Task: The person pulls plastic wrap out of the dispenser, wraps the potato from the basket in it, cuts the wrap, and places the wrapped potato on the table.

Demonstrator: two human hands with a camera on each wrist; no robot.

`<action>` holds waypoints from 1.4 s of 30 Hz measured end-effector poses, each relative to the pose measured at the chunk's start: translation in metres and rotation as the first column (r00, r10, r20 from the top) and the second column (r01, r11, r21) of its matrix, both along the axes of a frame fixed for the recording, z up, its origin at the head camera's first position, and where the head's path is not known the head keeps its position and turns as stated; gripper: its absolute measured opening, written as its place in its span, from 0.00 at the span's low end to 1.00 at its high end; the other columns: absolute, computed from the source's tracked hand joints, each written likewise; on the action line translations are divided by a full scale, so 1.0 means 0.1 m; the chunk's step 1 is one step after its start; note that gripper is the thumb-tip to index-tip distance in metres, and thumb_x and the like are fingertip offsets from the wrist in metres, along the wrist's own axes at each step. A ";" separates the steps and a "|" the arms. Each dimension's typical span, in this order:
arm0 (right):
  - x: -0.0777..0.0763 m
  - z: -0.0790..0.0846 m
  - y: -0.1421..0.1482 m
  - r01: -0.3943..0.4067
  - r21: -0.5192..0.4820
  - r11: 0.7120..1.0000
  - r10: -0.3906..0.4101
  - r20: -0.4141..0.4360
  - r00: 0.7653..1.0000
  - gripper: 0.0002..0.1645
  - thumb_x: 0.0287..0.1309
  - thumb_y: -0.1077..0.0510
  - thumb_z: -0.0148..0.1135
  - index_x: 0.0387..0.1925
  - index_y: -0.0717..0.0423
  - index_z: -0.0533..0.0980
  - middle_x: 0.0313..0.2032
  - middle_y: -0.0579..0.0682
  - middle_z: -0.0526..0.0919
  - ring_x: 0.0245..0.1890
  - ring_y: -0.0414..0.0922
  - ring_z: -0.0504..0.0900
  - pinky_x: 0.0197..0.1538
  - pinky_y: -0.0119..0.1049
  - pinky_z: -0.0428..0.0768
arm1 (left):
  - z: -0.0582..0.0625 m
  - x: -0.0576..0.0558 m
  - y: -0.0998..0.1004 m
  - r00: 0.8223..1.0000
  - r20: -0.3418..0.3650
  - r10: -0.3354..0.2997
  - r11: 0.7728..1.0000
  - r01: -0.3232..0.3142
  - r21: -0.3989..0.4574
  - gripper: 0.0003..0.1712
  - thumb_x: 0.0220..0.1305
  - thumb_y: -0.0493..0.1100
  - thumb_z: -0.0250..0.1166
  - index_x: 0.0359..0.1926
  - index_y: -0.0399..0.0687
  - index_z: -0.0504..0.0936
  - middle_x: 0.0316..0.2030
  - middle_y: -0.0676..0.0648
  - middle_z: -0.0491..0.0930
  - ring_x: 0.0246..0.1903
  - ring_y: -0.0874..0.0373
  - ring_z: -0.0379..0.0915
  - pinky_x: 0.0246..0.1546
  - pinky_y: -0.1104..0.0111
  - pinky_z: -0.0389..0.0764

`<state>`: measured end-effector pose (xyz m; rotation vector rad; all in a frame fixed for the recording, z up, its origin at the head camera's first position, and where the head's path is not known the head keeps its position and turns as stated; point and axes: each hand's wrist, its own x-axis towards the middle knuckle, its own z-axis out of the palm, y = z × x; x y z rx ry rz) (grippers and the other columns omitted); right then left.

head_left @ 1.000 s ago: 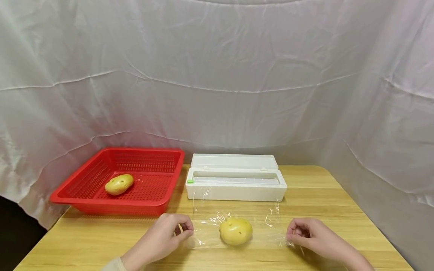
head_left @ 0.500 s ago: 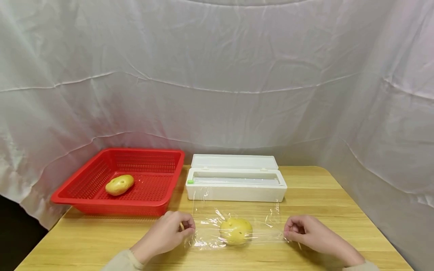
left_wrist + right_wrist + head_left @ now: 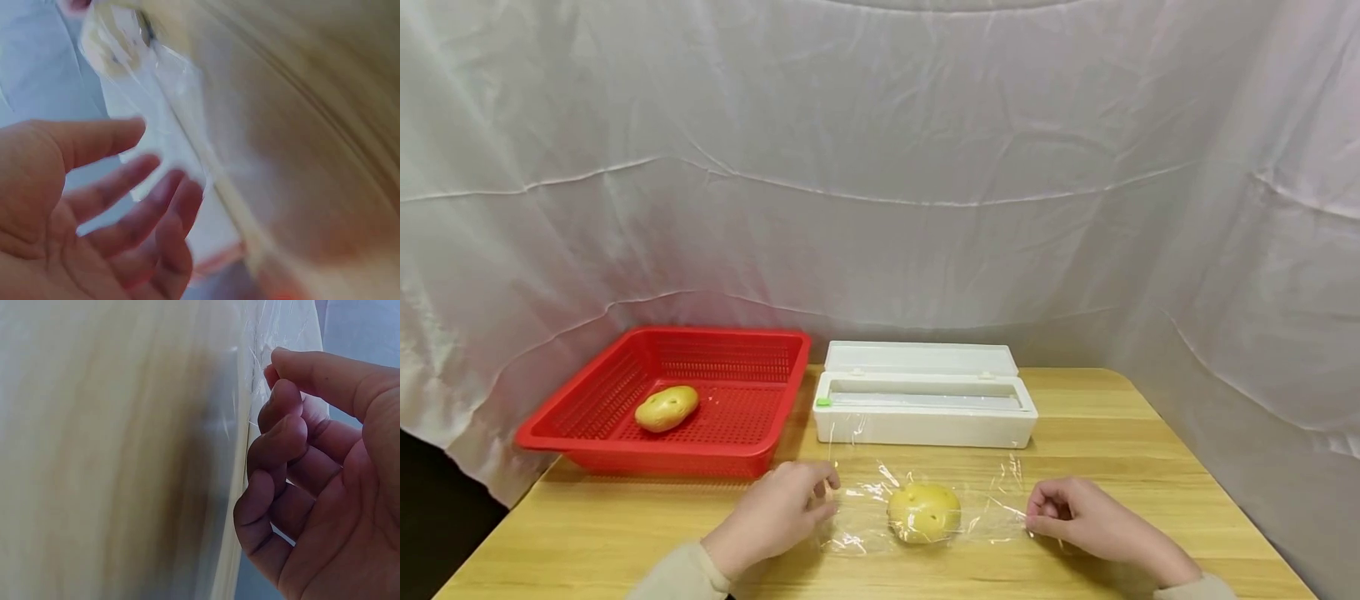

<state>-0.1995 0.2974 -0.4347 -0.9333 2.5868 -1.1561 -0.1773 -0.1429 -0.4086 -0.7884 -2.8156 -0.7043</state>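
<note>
Lower centre, I log: potato [image 3: 924, 513], long axis crosswise; left hand [image 3: 778, 508] nearer, fingers parted; right hand [image 3: 1093, 525] pinching cling film [image 3: 854, 523].

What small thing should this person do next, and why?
Perhaps the left hand should pinch the film beside the near potato: its thumb and fingers stand apart, while the right hand pinches the film's other side.

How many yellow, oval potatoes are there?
2. One oval yellow potato lies in the red perforated plastic basket; a second potato sits amid clear plastic film, between the left hand and right hand.
</note>
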 end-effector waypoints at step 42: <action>0.20 0.24 -0.93 0.036 0.269 0.962 0.136 -0.594 0.793 0.34 0.56 0.46 0.82 0.63 0.38 0.78 0.58 0.31 0.80 0.55 0.34 0.81 0.56 0.43 0.85 | 0.01 -0.07 0.46 0.912 -0.179 -0.368 0.924 0.338 -0.178 0.33 0.65 0.49 0.78 0.69 0.56 0.79 0.64 0.50 0.84 0.61 0.55 0.83 0.62 0.59 0.86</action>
